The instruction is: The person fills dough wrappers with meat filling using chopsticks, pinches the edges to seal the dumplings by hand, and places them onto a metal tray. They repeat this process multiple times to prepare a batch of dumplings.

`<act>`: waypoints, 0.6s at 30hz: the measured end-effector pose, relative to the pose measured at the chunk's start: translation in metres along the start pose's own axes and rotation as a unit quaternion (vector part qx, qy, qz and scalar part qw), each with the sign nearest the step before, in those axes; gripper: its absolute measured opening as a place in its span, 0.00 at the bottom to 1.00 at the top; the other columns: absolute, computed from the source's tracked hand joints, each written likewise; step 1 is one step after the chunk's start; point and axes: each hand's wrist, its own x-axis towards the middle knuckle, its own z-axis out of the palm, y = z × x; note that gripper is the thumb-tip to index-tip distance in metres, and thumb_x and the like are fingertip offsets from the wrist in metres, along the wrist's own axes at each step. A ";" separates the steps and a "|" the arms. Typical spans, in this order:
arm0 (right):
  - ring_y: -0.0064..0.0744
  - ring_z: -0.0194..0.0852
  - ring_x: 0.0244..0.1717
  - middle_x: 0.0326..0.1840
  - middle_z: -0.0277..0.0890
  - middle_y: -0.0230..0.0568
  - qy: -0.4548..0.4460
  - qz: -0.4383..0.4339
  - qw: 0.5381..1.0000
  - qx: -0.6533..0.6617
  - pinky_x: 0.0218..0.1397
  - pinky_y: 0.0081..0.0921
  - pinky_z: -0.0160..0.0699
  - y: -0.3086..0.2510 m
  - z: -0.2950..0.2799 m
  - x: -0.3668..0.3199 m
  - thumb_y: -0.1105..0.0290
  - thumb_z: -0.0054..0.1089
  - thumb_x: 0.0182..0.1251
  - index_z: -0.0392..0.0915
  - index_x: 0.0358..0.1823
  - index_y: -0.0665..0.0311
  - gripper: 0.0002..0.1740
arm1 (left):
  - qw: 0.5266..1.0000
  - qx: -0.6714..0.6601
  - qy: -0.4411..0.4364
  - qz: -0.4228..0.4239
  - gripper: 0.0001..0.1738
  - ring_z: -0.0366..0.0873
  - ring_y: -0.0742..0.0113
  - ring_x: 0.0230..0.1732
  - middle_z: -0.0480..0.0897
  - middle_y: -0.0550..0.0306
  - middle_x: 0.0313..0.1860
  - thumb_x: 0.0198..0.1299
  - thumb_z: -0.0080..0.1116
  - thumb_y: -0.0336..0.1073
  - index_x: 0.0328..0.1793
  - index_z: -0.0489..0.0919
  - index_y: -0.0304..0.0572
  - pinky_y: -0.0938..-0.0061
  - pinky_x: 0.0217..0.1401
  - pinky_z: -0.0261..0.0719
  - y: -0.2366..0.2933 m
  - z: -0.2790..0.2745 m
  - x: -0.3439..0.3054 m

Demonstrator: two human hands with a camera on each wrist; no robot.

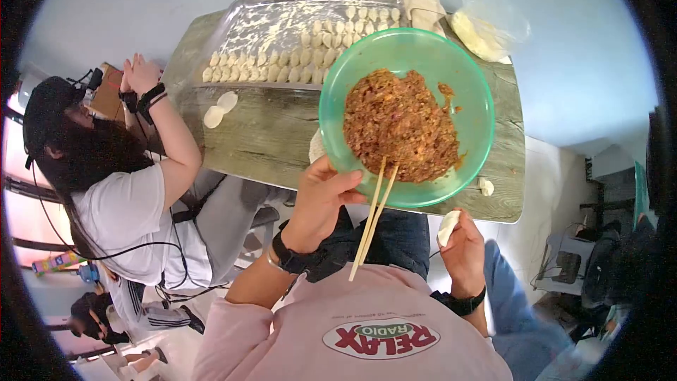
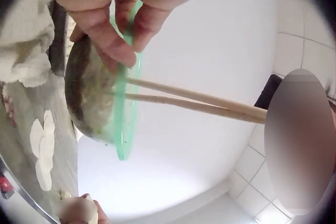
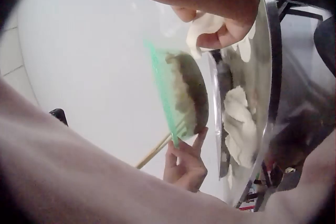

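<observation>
My left hand (image 1: pixel 317 201) grips the near rim of a translucent green bowl (image 1: pixel 482 127), thumb over the edge and fingers beneath. The bowl is held up over the table's front edge, as the left wrist view shows from the side. Brown minced filling (image 1: pixel 402 127) is heaped inside it. A pair of chopsticks (image 1: pixel 374 219) stands in the filling, ends leaning toward my body. Lower right, my right hand (image 1: pixel 464 257) holds a white dough wrapper (image 1: pixel 448 228) between thumb and fingers. In the right wrist view this wrapper (image 3: pixel 202 28) looks bent.
A large clear tray (image 1: pixel 261 17) with rows of dumplings lies at the back of the wooden table (image 1: pixel 261 141). Round wrappers (image 1: pixel 213 117) lie front left, a small dough piece (image 1: pixel 486 186) right. A cloth (image 1: pixel 424 7) and plastic bag (image 1: pixel 486 32) sit back right. Another person (image 1: pixel 116 197) sits left.
</observation>
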 end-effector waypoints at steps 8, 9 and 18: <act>0.30 0.75 0.40 0.38 0.74 0.37 0.012 0.010 1.000 0.008 0.43 0.26 0.75 0.000 0.014 0.002 0.66 0.48 0.68 0.69 0.48 0.65 0.12 | 0.991 -0.051 0.106 0.059 0.10 0.82 0.70 0.33 0.82 0.57 0.36 0.54 0.58 0.26 0.44 0.77 0.39 0.81 0.30 0.83 0.012 -0.041 -0.034; 0.30 0.75 0.40 0.38 0.74 0.37 0.017 0.014 1.000 0.008 0.44 0.26 0.75 0.000 0.015 0.002 0.66 0.48 0.68 0.69 0.48 0.65 0.12 | 0.989 -0.067 0.110 0.068 0.10 0.82 0.70 0.33 0.82 0.57 0.36 0.54 0.58 0.26 0.44 0.77 0.40 0.81 0.30 0.83 0.013 -0.045 -0.037; 0.27 0.74 0.42 0.39 0.75 0.34 -0.001 0.032 0.999 0.008 0.46 0.24 0.73 0.002 0.011 0.007 0.66 0.48 0.68 0.72 0.45 0.63 0.11 | 0.974 -0.094 0.179 0.102 0.09 0.80 0.74 0.30 0.82 0.61 0.34 0.56 0.55 0.25 0.43 0.78 0.42 0.82 0.28 0.80 0.016 -0.076 -0.053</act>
